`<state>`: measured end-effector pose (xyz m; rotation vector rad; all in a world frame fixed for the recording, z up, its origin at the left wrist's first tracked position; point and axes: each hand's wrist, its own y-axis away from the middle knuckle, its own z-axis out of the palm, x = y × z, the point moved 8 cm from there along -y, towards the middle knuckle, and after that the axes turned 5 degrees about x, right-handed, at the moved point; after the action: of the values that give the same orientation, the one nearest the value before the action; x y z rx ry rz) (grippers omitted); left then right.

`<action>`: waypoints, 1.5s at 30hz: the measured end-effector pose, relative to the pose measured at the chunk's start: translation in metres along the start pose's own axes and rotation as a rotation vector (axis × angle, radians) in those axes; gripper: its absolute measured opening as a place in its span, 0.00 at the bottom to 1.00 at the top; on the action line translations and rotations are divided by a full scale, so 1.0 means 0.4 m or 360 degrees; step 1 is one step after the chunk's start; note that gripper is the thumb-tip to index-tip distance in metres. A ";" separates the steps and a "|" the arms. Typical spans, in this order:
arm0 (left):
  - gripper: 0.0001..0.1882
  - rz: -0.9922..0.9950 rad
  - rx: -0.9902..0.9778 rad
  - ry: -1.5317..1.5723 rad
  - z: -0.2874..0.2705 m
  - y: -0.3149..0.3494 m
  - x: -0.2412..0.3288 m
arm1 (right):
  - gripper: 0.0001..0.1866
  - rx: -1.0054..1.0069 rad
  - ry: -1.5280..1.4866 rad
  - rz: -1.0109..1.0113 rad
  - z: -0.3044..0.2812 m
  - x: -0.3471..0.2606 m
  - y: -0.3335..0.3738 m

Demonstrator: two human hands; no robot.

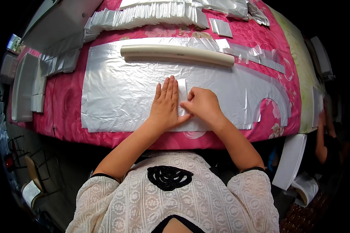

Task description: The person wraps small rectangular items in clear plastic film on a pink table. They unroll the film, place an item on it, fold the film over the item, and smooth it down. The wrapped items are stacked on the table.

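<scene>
"White strip [182, 91], lying on the silver sheet [112, 89] between our two hands: why do we have it so near our body?"

"Probably because both hands reach it easily there. Let's go from the left. White boxes [22, 87] stand at the left end of the pink-covered bench [68, 97], off to the side, which we think leaves our elbows room."

"And the row of folded packets [144, 17]?"

"It runs along the far side, the packets leaning tightly together. We guess that such close packing helps them stay up."

"Our left hand [163, 110] comes next. Why so flat?"

"Its fingers [169, 89] are straight, palm down along the strip's left side, gripping nothing. That broad press seems meant to steady slippery film."

"Then the pale tube [175, 53], lying across the sheet beyond our left hand. Is it a weight?"

"Quite likely: its length bears on the sheet's far part, which should stop the film from lifting."

"What about our right hand [206, 105]?"

"Its fingers are curled in, thumb and forefinger at the strip's right edge. We cannot tell whether they pinch that edge or merely press on it."

"And farthest right, the clear film pieces [268, 62]?"

"They lie beside the tube's right end, apart from our hands, perhaps so nothing tangles."
</scene>
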<state>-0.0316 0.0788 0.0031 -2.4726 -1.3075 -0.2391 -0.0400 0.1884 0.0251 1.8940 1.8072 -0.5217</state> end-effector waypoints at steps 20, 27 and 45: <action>0.14 -0.2137 -0.0023 0.2453 -0.041 0.613 -0.184 | 0.37 -0.0332 -0.0282 -0.0821 0.301 -0.325 0.192; 0.05 -0.1423 -0.0198 0.1623 -0.113 0.494 -0.208 | 0.25 -0.0415 -0.0232 -0.1286 0.277 -0.373 0.248; 0.20 -0.0495 0.0188 0.0886 -0.262 0.249 -0.085 | 0.14 0.0998 -0.0794 0.0380 -0.333 0.454 -0.525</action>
<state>0.0320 -0.0378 0.0692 -1.8926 -1.3858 -0.8302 -0.2442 0.4188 0.0153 2.0627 1.1467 -1.4486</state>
